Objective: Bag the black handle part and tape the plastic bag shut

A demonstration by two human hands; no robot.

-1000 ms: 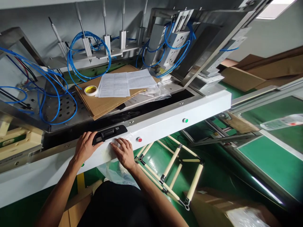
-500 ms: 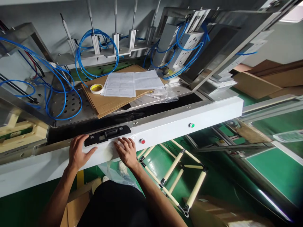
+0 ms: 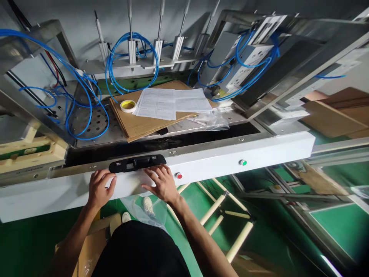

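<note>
My left hand (image 3: 99,188) rests flat on the white front panel (image 3: 230,159) of a machine, fingers spread, just below the left end of a black handle (image 3: 137,163). My right hand (image 3: 161,182) lies on the same panel below the handle's right end, fingers apart, pressing a clear plastic film (image 3: 135,184) against the panel. A clear plastic bag (image 3: 150,209) hangs below the panel between my arms. A red button (image 3: 179,176) sits right beside my right hand.
A green button (image 3: 243,162) is further right on the panel. On the machine bed lie cardboard sheets (image 3: 144,123), printed papers (image 3: 173,103) and a yellow tape roll (image 3: 128,105). Blue hoses (image 3: 86,100) loop around. A roller rack (image 3: 225,215) stands over the green floor.
The view has shifted so the machine sits further right. My left hand slid off the handle's left end and now lies flat on the panel below it. My right hand stays on the film.
</note>
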